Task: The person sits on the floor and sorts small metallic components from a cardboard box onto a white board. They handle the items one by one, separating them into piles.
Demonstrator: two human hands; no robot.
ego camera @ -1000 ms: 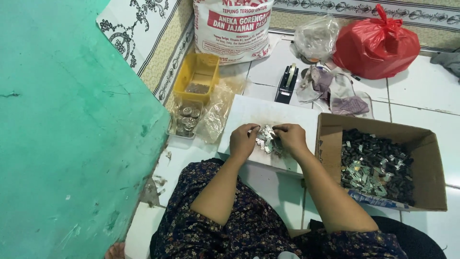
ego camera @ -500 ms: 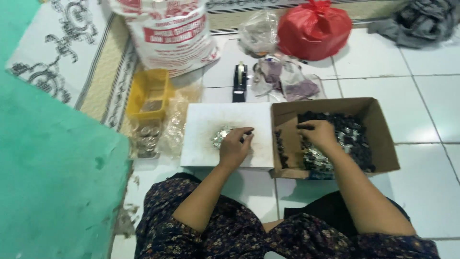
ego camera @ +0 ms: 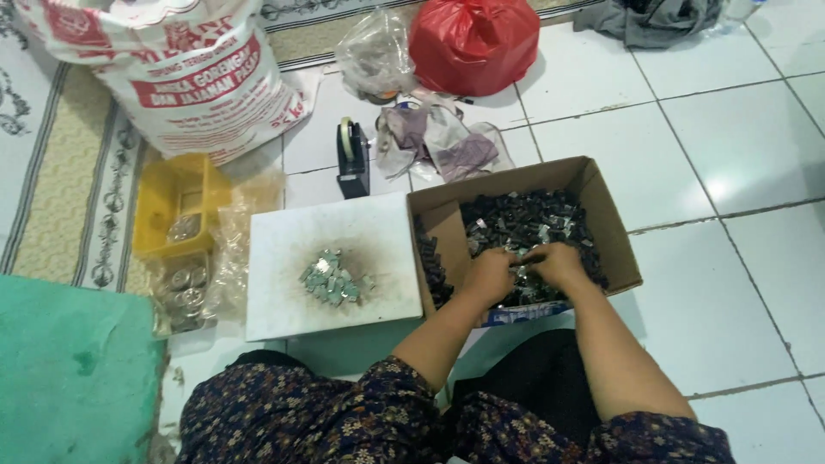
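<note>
White tiled floor (ego camera: 730, 137). One cardboard box (ego camera: 601, 202), full of small dark metal pieces (ego camera: 524, 219), holds both hands: left hand (ego camera: 488, 277) and right hand (ego camera: 559, 262), side by side, fingers curled into the pieces. Left of them, one white board (ego camera: 284, 301) bears one pile of silvery pieces (ego camera: 333, 278).

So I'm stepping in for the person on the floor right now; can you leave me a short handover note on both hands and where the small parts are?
Left hand: inside the cardboard box, fingers down in the dark small parts; whether it grips any is hidden.
Right hand: also in the box, beside the left, same doubt.
White board: on the floor left of the box, bearing a small heap of silvery pieces.
Yellow tray and a clear bag of round metal pieces: left of the board.
Tape dispenser: behind the board.
Done: one small heap on the board.
Left: the box is far from empty.
</note>
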